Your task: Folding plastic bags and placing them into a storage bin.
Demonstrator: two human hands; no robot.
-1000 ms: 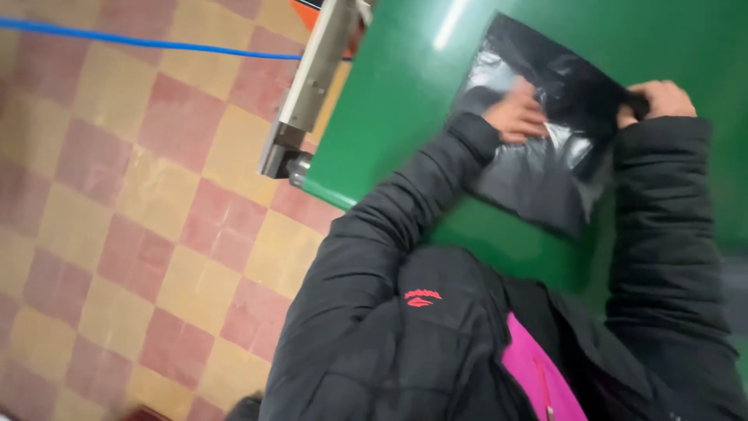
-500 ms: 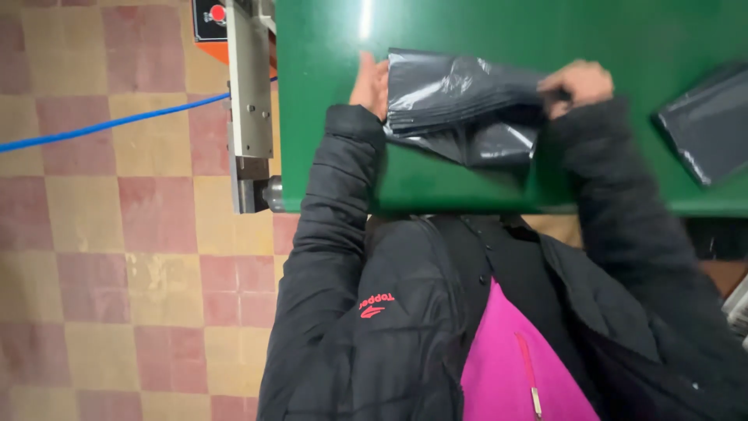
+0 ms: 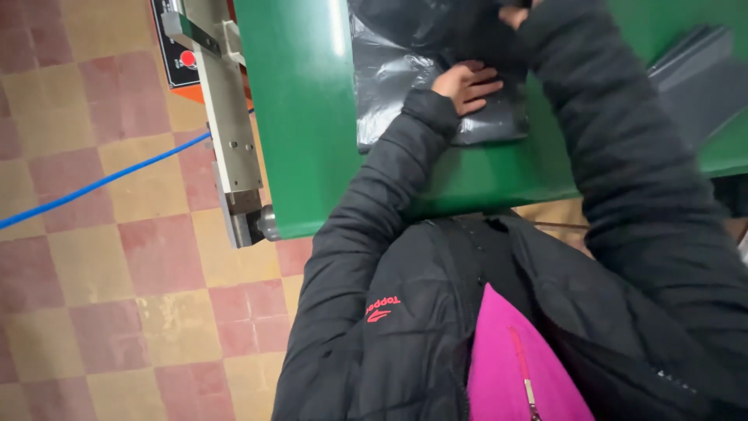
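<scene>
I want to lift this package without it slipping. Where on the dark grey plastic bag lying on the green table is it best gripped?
Probably the near edge of the dark grey plastic bag, from the person's side. It lies flat on the green table, its lower edge free, while the left hand presses its middle and the right hand is at its top.

We see even, fairly bright indoor light. A pale streak of glare runs down the green tabletop [image 3: 312,117] near its left edge, and the dark bag [image 3: 389,70] glints. The right sleeve [image 3: 623,156] and far right edge are motion-blurred; shadows are soft.
</scene>
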